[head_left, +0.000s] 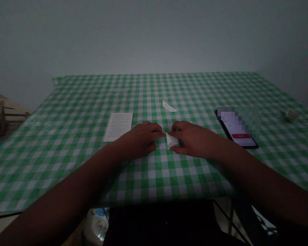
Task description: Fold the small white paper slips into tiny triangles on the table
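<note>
Both my hands rest on a green-and-white checked tablecloth [66,143] near the table's front middle. My right hand [192,138] has its fingers curled round a small folded white paper [172,140]. My left hand [141,140] lies palm down with fingers together, its fingertips touching the left edge of the same paper. A small white paper scrap [169,107] lies just beyond the hands. A printed white sheet [118,126] lies flat to the left of my left hand.
A phone [236,128] with a lit screen lies to the right of my right hand. A small pale object [290,115] sits near the table's right edge. A wooden piece of furniture [1,114] stands at far left. A plain wall rises behind the table.
</note>
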A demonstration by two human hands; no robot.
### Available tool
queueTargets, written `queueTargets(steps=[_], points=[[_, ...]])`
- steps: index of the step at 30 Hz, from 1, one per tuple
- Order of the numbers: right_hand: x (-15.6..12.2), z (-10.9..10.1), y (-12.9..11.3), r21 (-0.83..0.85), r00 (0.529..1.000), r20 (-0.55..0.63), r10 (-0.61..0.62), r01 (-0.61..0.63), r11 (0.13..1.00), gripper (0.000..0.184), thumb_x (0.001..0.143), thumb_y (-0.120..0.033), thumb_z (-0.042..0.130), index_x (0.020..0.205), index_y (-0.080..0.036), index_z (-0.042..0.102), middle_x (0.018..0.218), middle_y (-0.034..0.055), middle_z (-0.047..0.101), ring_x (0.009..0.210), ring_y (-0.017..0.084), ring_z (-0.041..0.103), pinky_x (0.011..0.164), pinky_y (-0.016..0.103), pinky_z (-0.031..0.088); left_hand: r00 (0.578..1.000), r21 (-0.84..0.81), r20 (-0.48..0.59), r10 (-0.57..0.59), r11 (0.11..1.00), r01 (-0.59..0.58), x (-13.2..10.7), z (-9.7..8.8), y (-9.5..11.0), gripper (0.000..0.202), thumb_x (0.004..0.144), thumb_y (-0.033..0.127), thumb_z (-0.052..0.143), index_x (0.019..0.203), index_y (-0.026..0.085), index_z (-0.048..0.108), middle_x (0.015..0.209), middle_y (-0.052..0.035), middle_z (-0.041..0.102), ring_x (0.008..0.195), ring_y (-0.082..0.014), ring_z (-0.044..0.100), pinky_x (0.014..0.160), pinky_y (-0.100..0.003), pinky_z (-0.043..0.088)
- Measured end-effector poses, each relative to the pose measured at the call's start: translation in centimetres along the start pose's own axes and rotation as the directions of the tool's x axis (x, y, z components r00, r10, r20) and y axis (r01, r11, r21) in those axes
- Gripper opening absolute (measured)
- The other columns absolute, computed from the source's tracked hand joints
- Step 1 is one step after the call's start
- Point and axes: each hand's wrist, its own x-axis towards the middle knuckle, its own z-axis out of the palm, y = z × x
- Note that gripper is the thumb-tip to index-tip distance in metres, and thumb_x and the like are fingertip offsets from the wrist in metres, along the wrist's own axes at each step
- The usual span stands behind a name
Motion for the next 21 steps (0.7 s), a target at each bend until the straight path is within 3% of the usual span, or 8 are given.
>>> queueTargets(steps=[7,21], points=[[0.05,0.0,0.15,0.017,1.0,0.006,-0.006,0.006,1.0,0.031,0.09,-0.037,0.066,0.109,-0.013,0.071,0.114,0.0165,0.063,0.099,0.029,0.063,0.086,0.044,0.053,0.998,-0.033,-0.04,-0.049,0.998,0.048,0.35,0.58,-0.01,0.047,0.085,0.012,0.05,0.131,0.017,0.059,0.128,-0.0107,0.058,0.117,-0.0249,0.053,0.105,-0.043,0.044],[0.2,0.13,0.0,0.077,1.0,0.003,-0.015,0.015,0.997,0.032,0.09,-0.036,0.066,0.11,-0.012,0.072,0.115,0.017,0.062,0.1,0.028,0.062,0.088,0.045,0.054,0.997,-0.078,-0.059,-0.046,0.996,0.041,0.34,0.44,-0.08,0.044,0.085,0.01,0.05,0.127,0.017,0.06,0.125,-0.0103,0.06,0.116,-0.0237,0.055,0.105,-0.043,0.046]])
